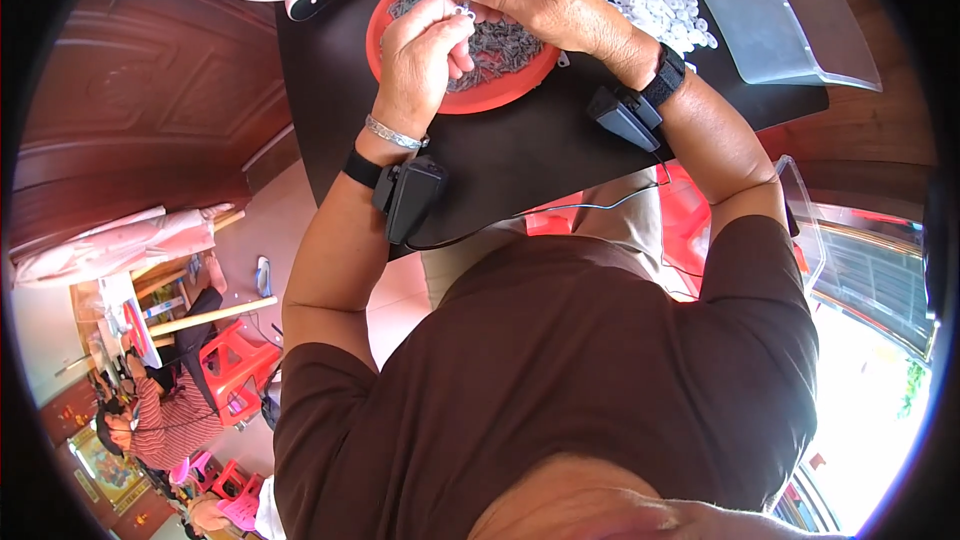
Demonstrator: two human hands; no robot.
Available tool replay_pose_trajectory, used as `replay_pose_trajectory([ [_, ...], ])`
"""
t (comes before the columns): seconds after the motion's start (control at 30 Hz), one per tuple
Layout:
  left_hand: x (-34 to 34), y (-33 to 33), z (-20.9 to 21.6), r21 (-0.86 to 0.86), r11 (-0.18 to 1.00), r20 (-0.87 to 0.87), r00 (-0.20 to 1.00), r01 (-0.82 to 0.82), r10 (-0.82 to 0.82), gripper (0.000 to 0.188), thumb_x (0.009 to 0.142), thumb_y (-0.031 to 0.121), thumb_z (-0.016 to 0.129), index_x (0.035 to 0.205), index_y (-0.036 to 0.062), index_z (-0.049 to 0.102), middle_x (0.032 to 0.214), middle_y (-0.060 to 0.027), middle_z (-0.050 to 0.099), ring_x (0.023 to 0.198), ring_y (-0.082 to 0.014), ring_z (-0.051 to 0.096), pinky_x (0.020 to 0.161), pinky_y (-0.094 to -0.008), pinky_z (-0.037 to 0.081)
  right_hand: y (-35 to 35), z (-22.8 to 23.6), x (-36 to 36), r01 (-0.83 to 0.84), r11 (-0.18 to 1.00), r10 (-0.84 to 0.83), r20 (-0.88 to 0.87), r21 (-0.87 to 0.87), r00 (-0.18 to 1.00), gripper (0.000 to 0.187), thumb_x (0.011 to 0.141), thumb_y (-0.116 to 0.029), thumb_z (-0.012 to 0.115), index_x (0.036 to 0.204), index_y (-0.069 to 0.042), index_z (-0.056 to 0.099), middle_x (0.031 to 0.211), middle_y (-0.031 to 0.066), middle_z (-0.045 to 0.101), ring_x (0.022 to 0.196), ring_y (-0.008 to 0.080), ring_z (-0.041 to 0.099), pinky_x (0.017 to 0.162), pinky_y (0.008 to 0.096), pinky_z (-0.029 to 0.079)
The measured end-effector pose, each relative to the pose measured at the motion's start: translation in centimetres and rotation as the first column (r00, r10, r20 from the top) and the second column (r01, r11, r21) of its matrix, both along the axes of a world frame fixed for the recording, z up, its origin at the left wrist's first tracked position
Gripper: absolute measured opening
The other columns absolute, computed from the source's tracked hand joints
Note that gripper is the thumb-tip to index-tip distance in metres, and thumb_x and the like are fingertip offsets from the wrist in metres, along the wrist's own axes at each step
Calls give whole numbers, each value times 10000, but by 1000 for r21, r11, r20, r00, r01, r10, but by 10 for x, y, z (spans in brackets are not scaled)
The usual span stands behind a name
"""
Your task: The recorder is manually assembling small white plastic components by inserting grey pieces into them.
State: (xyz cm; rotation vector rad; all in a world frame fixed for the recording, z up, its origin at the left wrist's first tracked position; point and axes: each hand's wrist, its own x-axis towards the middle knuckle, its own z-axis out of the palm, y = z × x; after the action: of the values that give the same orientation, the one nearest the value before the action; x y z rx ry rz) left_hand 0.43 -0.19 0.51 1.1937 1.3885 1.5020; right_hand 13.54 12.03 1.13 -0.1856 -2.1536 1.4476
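Clear piece over red basin, at fingertips of left hand (nearer), just left of right hand; long axis indeterminable | Left fingers pinch it; right fingers bent, grip hidden, cannot tell | Count: held piece one, basin one; grey pieces, clear pile uncountable.

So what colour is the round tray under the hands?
The tray is orange-red, in the head view.

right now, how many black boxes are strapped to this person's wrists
2: one black box on the left wrist, elbow-side of the silver bracelet; another black box at the right wrist, by a black strap. Neither is hidden.
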Motion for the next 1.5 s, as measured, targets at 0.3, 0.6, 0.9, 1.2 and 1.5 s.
replay_pose_trajectory([
  [0.3, -1, 1, 0, -28, 1000, -4, 1000, 0, 0, 173, 868, 151, 534, 778, 13, 587, 589, -8, 540, 516, -69, 504, 474, -200, 377, -6, 17, 3, -74, 997, 72, -58, -30, 996, 182, 934, -173, 536, 937, -4, 605, 745, 21, 579, 706, 83, 525, 663, 242, 450],
  [0.6, -2, 0, -2, -11, 1000, -88, 996, 24, -25, 183, 868, 148, 525, 756, 12, 576, 575, -5, 527, 506, -73, 497, 471, -209, 374, -7, 30, 9, 18, 984, -31, 72, 176, 997, 129, 890, -120, 573, 855, 2, 595, 733, 80, 586, 693, 156, 550, 653, 302, 448],
  [0.9, 2, -2, 1, -4, 1000, -28, 999, -24, 24, 179, 855, 125, 530, 725, 2, 524, 547, -20, 508, 481, -85, 486, 465, -231, 366, -10, 25, 7, 143, 872, -135, -51, 468, 990, 140, 833, -140, 599, 827, -1, 590, 749, 177, 592, 688, 343, 598, 590, 373, 464],
  [1.2, 0, -1, 4, 48, 998, -145, 989, 39, -32, 178, 850, 133, 528, 722, 8, 528, 547, -22, 514, 481, -84, 480, 462, -228, 362, -1, 24, 6, 35, 907, -75, 78, 419, 994, 205, 877, -188, 586, 807, 5, 594, 686, 145, 568, 599, 266, 567, 566, 340, 445],
  [1.5, -7, -3, 5, -101, 993, -27, 998, 62, -65, 189, 888, 174, 506, 754, 46, 539, 643, 7, 498, 548, -85, 517, 498, -194, 372, 8, 13, 11, 54, 997, -61, 129, 56, 990, 350, 961, -343, 494, 991, -26, 639, 700, -2, 563, 680, 65, 531, 617, 210, 449],
])
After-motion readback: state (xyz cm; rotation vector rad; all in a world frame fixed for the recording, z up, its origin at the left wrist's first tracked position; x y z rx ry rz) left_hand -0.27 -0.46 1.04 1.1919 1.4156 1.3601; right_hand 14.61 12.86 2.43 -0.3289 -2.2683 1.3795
